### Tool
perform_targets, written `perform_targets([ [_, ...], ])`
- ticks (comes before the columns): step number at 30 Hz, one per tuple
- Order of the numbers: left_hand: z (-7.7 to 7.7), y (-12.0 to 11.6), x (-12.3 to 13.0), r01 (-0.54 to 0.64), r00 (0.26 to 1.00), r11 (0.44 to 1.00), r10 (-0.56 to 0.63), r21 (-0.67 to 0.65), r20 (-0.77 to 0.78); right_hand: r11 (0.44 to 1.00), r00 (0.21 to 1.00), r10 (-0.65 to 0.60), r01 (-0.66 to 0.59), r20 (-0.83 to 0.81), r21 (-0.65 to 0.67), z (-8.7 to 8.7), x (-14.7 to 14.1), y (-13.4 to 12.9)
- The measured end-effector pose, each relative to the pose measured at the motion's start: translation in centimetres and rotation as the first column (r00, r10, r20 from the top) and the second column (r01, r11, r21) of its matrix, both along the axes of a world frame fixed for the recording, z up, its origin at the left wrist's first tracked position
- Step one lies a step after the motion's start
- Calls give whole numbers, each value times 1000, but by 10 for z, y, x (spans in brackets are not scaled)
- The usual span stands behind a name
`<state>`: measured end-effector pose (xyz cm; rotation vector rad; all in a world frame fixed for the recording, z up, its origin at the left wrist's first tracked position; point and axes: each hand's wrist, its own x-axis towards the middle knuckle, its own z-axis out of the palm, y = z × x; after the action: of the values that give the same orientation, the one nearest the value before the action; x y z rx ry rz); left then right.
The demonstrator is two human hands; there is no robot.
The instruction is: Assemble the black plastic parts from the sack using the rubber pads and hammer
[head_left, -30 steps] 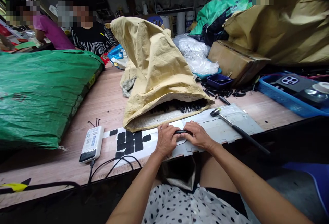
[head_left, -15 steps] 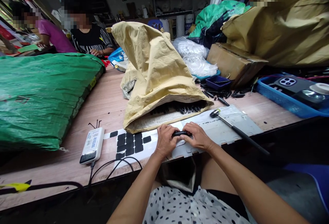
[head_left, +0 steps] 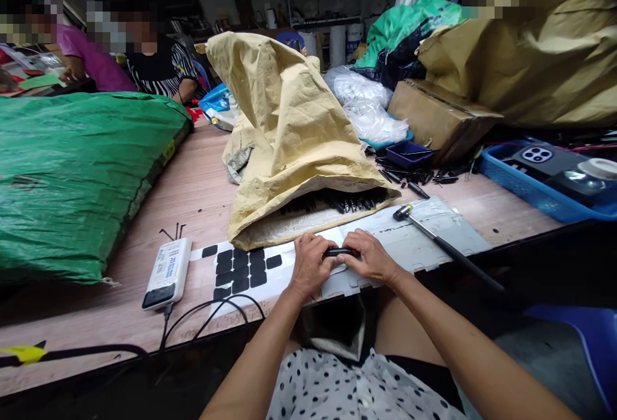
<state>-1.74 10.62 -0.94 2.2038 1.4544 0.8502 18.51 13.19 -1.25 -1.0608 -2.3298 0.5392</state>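
Observation:
A short black rod-like piece (head_left: 341, 251) lies level between my hands, just above the grey board at the table's front edge. My left hand (head_left: 312, 262) is closed round its left end, and my right hand (head_left: 369, 258) grips the right end, thumbs close together. Behind them gapes the mouth of a tan sack (head_left: 308, 130), with many black pieces (head_left: 354, 201) inside. A hammer (head_left: 434, 237) with a black handle rests on the grey board (head_left: 443, 214), right of my right hand. Left of my left hand is a white sheet (head_left: 282, 278) bearing several black rounded squares (head_left: 241, 269).
A white power bank (head_left: 168, 272) with a cable stands left of the sheet. A green sack (head_left: 81, 175) fills the left side. On the right are a blue tray (head_left: 544, 195), a cardboard box (head_left: 438, 111) and a purple tray (head_left: 409, 153). Two people sit at the back left.
The view has shifted slightly, moving the left-side objects a little leftward. Both hands keep their hold on the black piece in nearly the same place.

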Motion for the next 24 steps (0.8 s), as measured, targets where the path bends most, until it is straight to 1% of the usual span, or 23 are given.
perform_targets([
  [6, 0, 0, 0, 18, 1000, 1000, -18, 1, 7, 1000, 1000, 17, -17, 2, 18, 0, 1, 0],
  [10, -1, 1, 0, 31, 999, 1000, -32, 3, 17, 999, 999, 35, -35, -4, 3, 1, 2, 0],
  [13, -2, 2, 0, 10, 999, 1000, -10, -10, 43, 999, 998, 40, -41, -49, -14, 4, 3, 0],
  [17, -4, 3, -1, -24, 997, 999, 26, -32, 71, 999, 994, 17, -21, -104, -37, 6, 3, -1],
  [21, -4, 2, -1, -31, 997, 999, 33, -39, 70, 999, 989, 6, -13, -145, -47, 7, 3, -2],
  [24, -4, 3, -1, -37, 997, 999, 39, -36, 62, 998, 977, 4, -16, -213, -56, 9, 4, -2],
])
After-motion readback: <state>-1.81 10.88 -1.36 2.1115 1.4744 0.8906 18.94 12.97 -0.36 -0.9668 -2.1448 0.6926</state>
